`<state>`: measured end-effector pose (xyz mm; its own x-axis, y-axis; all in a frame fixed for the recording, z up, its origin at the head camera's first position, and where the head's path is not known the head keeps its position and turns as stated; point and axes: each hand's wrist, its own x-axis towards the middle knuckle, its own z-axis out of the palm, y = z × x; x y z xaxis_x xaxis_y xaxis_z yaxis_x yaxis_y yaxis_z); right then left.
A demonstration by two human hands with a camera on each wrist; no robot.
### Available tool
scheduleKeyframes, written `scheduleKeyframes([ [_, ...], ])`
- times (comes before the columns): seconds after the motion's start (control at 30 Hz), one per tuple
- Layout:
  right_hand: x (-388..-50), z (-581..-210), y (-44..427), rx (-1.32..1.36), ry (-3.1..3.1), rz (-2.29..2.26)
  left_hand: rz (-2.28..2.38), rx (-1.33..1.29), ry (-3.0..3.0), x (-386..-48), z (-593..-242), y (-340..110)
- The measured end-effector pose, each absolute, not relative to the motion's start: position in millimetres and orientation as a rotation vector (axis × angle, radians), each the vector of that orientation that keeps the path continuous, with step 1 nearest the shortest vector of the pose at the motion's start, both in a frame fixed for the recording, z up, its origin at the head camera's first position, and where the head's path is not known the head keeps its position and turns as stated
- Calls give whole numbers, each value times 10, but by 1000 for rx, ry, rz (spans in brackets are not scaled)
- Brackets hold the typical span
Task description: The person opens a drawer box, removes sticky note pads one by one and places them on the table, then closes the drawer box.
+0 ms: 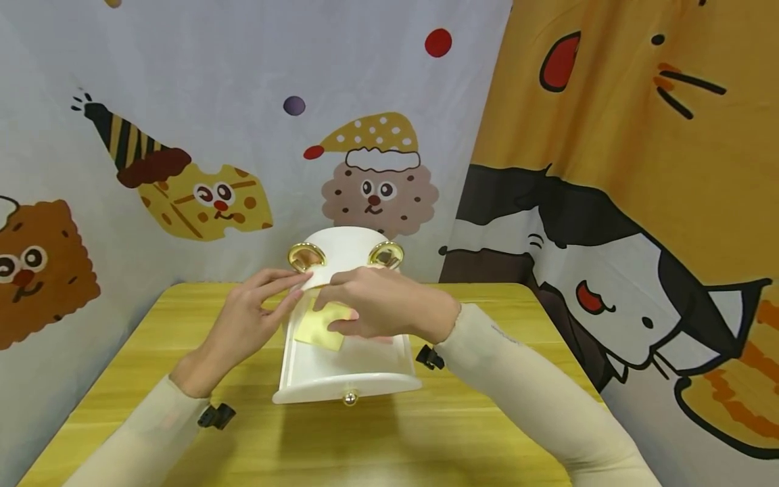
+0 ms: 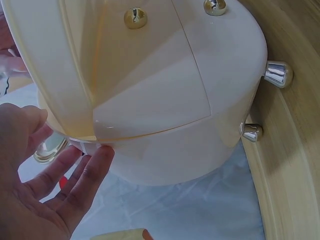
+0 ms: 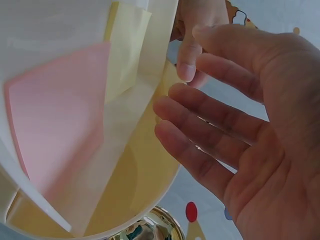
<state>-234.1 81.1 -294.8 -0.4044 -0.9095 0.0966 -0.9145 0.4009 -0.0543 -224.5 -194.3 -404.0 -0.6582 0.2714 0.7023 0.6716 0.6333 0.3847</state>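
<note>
A white rounded box (image 1: 343, 238) with gold ear-like parts stands on the table, its drawer (image 1: 347, 383) pulled out toward me. Inside the drawer lie a yellow paper pad (image 1: 322, 330) and a pink paper pad (image 3: 60, 117). My left hand (image 1: 246, 314) is at the left side of the box, its fairly straight fingertips by the edge, as the left wrist view (image 2: 55, 185) also shows. Over the drawer hovers my right hand (image 1: 374, 301), fingers slightly bent with nothing between them. In the right wrist view, the palm of the right hand (image 3: 270, 150) is apart from both pads.
Beneath the box is a yellow wood-grain table (image 1: 481, 419). A gold knob (image 1: 349, 398) sits on the drawer front. Behind hangs a cloth (image 1: 243, 61) printed with cartoon figures; an orange cloth (image 1: 608, 135) hangs at the right.
</note>
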Motion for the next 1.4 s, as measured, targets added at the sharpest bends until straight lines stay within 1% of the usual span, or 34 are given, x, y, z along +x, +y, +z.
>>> scheduleKeyframes([
  [0.5,-2387,-3016,628,1707,-2758,-44,-854,-736,-2241,-2281,-4067,-1963],
  [0.9,-2393,-3084,570,1752,-2632,-187,-857,-730,-2248,-2274,-4080,-1960],
  [1.4,-2374,-3153,499,1704,-2558,-301,-850,-737,-2243,-2265,-4071,-1960],
])
